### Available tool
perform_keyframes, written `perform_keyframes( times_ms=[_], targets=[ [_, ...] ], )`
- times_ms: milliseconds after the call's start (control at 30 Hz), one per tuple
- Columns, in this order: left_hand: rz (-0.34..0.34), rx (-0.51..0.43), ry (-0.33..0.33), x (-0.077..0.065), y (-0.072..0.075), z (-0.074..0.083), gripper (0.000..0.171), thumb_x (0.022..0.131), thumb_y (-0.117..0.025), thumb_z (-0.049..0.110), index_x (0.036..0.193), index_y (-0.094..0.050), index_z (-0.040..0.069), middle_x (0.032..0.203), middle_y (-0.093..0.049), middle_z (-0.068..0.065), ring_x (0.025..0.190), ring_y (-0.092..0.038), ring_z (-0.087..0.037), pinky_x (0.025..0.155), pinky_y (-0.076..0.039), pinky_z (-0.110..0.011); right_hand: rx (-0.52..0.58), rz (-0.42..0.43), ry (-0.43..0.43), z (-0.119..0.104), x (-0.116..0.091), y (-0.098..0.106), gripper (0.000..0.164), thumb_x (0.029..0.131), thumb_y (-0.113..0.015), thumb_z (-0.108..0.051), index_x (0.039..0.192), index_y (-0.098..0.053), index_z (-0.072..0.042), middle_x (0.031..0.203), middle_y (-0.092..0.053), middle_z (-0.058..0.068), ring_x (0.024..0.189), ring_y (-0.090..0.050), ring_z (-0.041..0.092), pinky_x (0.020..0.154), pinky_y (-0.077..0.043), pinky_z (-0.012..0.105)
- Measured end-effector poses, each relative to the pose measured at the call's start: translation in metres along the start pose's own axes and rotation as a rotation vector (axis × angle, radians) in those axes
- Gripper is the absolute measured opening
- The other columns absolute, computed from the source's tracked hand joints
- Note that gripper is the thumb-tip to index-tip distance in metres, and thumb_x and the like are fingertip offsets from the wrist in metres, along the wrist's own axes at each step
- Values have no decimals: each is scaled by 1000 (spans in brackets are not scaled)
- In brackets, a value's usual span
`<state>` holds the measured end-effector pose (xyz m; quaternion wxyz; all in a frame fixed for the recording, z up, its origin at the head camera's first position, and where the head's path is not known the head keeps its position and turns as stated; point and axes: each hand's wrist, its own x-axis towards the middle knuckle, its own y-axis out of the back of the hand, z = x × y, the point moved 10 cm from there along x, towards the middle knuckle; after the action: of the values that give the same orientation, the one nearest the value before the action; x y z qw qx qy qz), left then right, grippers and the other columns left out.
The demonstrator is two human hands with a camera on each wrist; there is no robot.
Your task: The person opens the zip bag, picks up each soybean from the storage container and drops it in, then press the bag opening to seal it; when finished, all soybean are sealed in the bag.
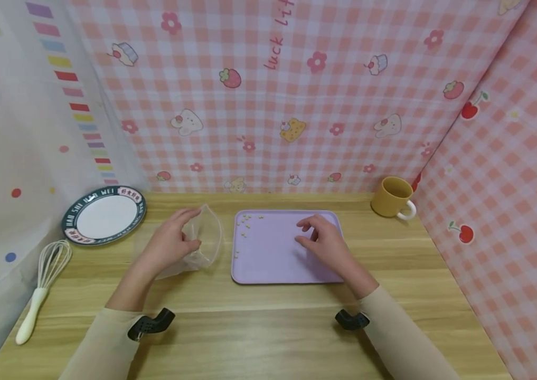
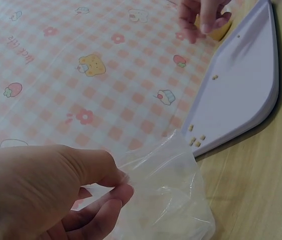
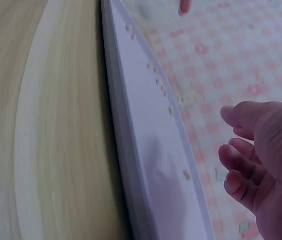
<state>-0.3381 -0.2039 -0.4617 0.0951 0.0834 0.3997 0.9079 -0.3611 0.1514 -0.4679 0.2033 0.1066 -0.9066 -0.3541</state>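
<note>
L hand (image 1: pixel 168 244) pinching bag (image 2: pixel 168 195), R hand (image 1: pixel 323 240) loosely curled, nil visibly held, over tray (image 1: pixel 273 258) w/ bits (image 2: pixel 193 141); prob. bagging step, next likely needing fine pinch.

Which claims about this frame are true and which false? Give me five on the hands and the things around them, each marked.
1. The left hand holds a clear bag. True.
2. In the head view, the yellow bits lie in the left half of the tray. True.
3. The right hand grips the mug. False: it is over the tray, apart from the mug.
4. The whisk lies near the plate. True.
5. The plate is on the tray. False: it is on the table.
</note>
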Motion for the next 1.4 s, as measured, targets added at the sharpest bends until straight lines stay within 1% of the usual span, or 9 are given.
perform_keyframes(
  times_ms=[233,367,533,700,800,900,1100,1233,1400],
  targets=[
    [-1,-17,-3,0,-2,-2,79,95,-80,7,166,-46,2,168,-44,-20,72,-63,-16,70,-56,-36,-116,-6,-36,32,-13,22,34,96,-87,-9,126,-74,1,108,-68,11,75,-57,16,69,-50,33],
    [0,-24,-1,-1,-2,-4,79,95,-80,7,167,-46,3,168,-44,-20,71,-62,-16,68,-56,-34,-171,-29,-59,49,-19,33,38,94,-87,-8,128,-73,2,110,-68,13,78,-58,18,71,-50,35],
    [0,-30,-1,-1,-1,-4,80,95,-81,6,167,-46,3,168,-45,-19,69,-60,-17,64,-54,-33,-219,-90,-92,64,-25,39,42,92,-88,-6,129,-72,3,112,-65,17,88,-62,27,79,-53,45],
    [-2,-32,-1,-2,-1,-5,79,96,-81,4,166,-46,2,168,-45,-20,70,-62,-17,66,-55,-33,-245,-142,-127,75,-27,38,39,96,-85,-7,131,-71,3,115,-63,18,102,-65,35,91,-55,56],
    [-2,-29,-1,-2,-2,-5,79,95,-81,4,166,-46,1,168,-45,-20,72,-63,-16,67,-56,-33,-263,-143,-145,80,-28,37,36,97,-83,-8,130,-71,2,114,-62,17,103,-65,34,91,-56,57],
    [-1,-30,0,-2,-2,-6,79,95,-81,5,166,-46,1,168,-45,-21,74,-64,-16,69,-57,-34,-278,-127,-151,84,-28,37,33,97,-83,-8,126,-73,2,112,-61,15,99,-63,33,88,-55,54],
    [3,-32,2,-2,-2,-5,79,95,-82,5,166,-47,2,167,-45,-20,75,-65,-15,69,-58,-33,-294,-87,-127,87,-28,38,21,97,-83,-6,116,-79,1,108,-60,14,92,-61,29,81,-53,50],
    [9,-32,-12,-2,-1,-3,78,94,-82,4,165,-48,1,166,-46,-21,74,-65,-15,69,-57,-33,-293,-76,-124,89,-27,39,15,98,-82,-5,112,-81,0,107,-61,14,93,-62,30,82,-53,50],
    [8,-24,-10,-2,-1,-3,78,95,-82,4,165,-48,1,167,-46,-20,74,-63,-15,69,-56,-33,-265,-83,-155,94,-26,38,10,100,-80,-5,108,-83,-1,108,-60,14,95,-62,30,82,-53,49]
  ],
)
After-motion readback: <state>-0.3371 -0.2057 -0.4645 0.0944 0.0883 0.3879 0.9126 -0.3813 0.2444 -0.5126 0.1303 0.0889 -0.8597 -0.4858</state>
